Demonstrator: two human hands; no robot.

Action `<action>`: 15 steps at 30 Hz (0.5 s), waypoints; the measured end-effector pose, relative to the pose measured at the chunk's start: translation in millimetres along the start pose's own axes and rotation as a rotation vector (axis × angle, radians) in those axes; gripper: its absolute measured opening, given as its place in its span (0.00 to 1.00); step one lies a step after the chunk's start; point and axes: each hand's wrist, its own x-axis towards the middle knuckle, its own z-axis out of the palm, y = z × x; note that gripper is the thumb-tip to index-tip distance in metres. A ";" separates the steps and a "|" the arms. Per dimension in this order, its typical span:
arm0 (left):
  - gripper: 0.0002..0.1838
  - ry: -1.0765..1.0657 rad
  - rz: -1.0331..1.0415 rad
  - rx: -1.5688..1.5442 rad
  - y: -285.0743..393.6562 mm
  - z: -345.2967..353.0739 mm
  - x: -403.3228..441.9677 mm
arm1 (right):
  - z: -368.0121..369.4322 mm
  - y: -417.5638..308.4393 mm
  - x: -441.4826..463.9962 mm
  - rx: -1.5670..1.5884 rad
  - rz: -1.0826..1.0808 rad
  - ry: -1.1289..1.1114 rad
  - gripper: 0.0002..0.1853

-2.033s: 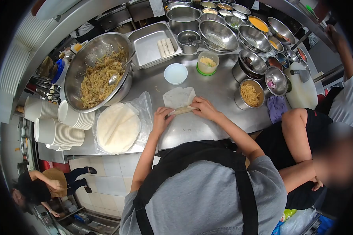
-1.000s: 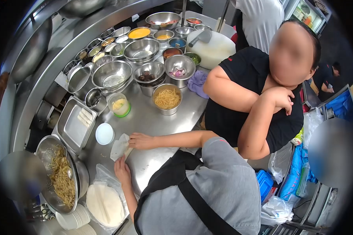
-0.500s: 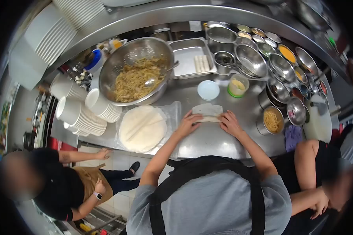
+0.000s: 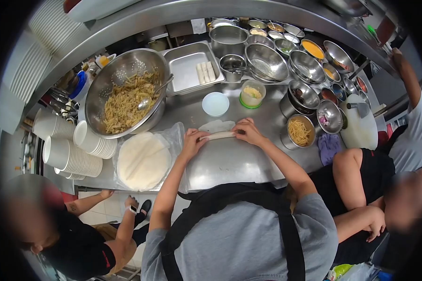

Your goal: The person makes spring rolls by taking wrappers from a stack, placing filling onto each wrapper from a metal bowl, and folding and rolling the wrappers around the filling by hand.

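Note:
A partly rolled wrapper [image 4: 219,135] lies on the steel table, its loose sheet spread flat on the far side. My left hand [image 4: 193,141] closes its fingers on the left end of the roll. At the right end, my right hand [image 4: 248,130] pinches it the same way. Beyond the wrapper are a pale blue dish [image 4: 215,104] and a clear tub with a green base [image 4: 252,94] holding yellow filling. A stack of round white wrappers [image 4: 143,159] rests on plastic to the left. Several finished white rolls [image 4: 205,73] lie in the steel tray [image 4: 180,83].
A large perforated bowl [image 4: 98,77] holds shredded filling and a spoon. White tubs [image 4: 75,157] stand stacked at left. Metal bowls and a pot of yellow strips [image 4: 299,132] stand at right, near a purple cloth [image 4: 329,149]. Co-workers are on both sides.
The view has shifted, so the table appears further left. The loose part of the wrapper looks shorter beyond the roll. The left co-worker has come closer to the table.

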 end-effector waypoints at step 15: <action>0.18 -0.002 0.082 0.264 22.2 4.0 20.9 | 10.0 -12.8 14.6 -0.423 -0.198 0.103 0.09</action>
